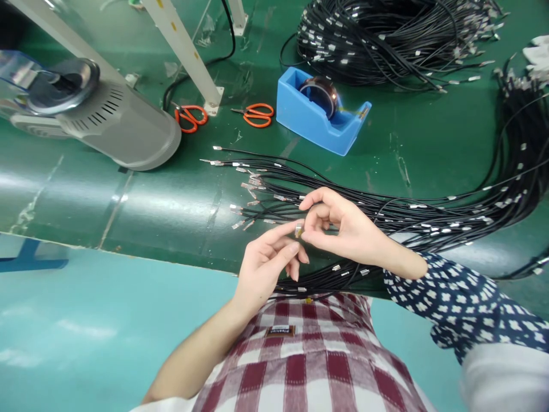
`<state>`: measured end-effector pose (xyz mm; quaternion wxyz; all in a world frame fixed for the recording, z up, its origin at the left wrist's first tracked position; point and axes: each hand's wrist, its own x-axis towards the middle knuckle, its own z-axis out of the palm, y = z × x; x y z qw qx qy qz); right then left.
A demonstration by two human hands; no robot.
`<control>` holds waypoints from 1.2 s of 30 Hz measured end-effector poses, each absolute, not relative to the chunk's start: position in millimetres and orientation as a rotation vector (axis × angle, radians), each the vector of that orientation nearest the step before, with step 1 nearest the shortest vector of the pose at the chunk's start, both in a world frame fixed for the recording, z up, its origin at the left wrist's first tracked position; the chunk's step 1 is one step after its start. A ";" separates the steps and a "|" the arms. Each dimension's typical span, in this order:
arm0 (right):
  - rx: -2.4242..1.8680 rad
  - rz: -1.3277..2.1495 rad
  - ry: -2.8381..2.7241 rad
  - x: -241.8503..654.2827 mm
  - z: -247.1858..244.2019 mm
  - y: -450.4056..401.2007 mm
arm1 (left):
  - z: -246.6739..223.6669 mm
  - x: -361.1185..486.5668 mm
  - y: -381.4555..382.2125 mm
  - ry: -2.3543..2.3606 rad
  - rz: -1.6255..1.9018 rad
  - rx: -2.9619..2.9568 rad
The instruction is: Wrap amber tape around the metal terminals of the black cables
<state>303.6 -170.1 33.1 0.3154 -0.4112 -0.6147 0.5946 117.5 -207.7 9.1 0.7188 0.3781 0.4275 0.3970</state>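
Observation:
My left hand and my right hand meet over a bundle of black cables near the table's front edge. Between their fingertips is a small piece of tape, shiny and yellowish. My right thumb and a finger pinch it from the right, and my left index fingertip touches its left side. The other left fingers are loosely curled, with the thumb near them. The cables have silvery and coppery ends, which lie to the left of my hands.
A blue tape dispenser stands behind the cables. Two orange-handled scissors lie left of it. A grey machine and white posts are at the left. A coiled cable pile lies at the back right.

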 end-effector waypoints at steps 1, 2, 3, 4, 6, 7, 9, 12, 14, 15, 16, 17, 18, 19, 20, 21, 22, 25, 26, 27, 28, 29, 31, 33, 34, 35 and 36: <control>-1.082 1.556 -1.644 304.7 34.3 -170.2 | 8.6 117.2 -207.7 0.945 0.888 0.834; -1.083 1.539 -1.676 306.0 35.5 -170.5 | 8.5 117.1 -207.5 0.947 0.899 0.830; -1.085 1.517 -1.711 307.5 36.8 -170.9 | 8.7 117.0 -207.1 0.951 0.908 0.824; -1.086 1.494 -1.746 309.1 38.1 -171.5 | 9.2 117.0 -206.5 0.956 0.914 0.820; -1.077 1.456 -1.810 311.9 41.0 -172.8 | 10.6 117.2 -205.1 0.975 0.912 0.819; -1.068 1.442 -1.844 312.9 42.5 -173.5 | 11.4 117.4 -204.4 0.984 0.906 0.823; -1.055 1.422 -1.921 314.2 45.3 -175.0 | 12.4 117.9 -203.7 1.002 0.888 0.844; -1.054 1.405 -1.992 314.8 45.4 -176.4 | 13.4 118.8 -203.9 1.038 0.878 0.894; -1.110 1.395 -1.931 315.4 40.5 -176.9 | 14.2 119.4 -204.1 1.068 0.911 0.901; -1.163 1.389 -1.856 315.8 36.7 -177.2 | 14.6 119.6 -204.0 1.078 0.933 0.893; -1.220 1.387 -1.768 316.2 32.6 -177.8 | 14.9 119.8 -203.7 1.085 0.950 0.881; -1.272 1.390 -1.685 316.3 28.6 -178.7 | 15.0 119.9 -203.2 1.087 0.960 0.868; -1.310 1.391 -1.625 316.1 25.2 -180.0 | 15.0 120.0 -202.5 1.086 0.960 0.858; -1.327 1.387 -1.601 315.2 22.7 -181.7 | 14.9 120.2 -201.9 1.084 0.954 0.850; -1.326 1.374 -1.608 313.7 21.2 -183.8 | 14.5 120.4 -201.3 1.081 0.946 0.844; -1.309 1.356 -1.629 311.6 20.6 -186.0 | 14.1 120.7 -200.9 1.079 0.940 0.838; -1.286 1.330 -1.646 309.2 20.6 -188.2 | 13.6 121.1 -200.6 1.077 0.934 0.834; -1.248 1.253 -1.629 303.4 22.3 -192.1 | 12.6 121.7 -200.7 1.069 0.920 0.836; -1.261 1.226 -1.614 303.0 22.8 -192.0 | 12.5 121.7 -201.0 1.060 0.925 0.838; -1.287 1.203 -1.594 303.4 23.2 -191.2 | 12.5 121.6 -201.5 1.042 0.938 0.839; -1.317 1.201 -1.566 304.6 23.8 -189.7 | 12.6 121.4 -202.0 1.019 0.957 0.841; -1.340 1.228 -1.523 306.1 24.6 -187.9 | 12.8 121.2 -202.7 0.992 0.976 0.844; -1.348 1.359 -1.405 308.5 26.8 -183.8 | 13.1 121.2 -204.2 0.949 1.007 0.863; -1.298 1.516 -1.302 308.0 29.3 -180.5 | 13.3 121.7 -206.0 0.942 1.031 0.899; -1.270 1.571 -1.279 306.5 30.4 -179.3 | 13.2 122.1 -206.7 0.948 1.041 0.917; -1.248 1.607 -1.275 304.3 31.2 -178.4 | 13.1 122.4 -207.3 0.956 1.049 0.932; -1.230 1.634 -1.284 301.7 31.6 -177.8 | 12.9 122.7 -207.8 0.962 1.049 0.942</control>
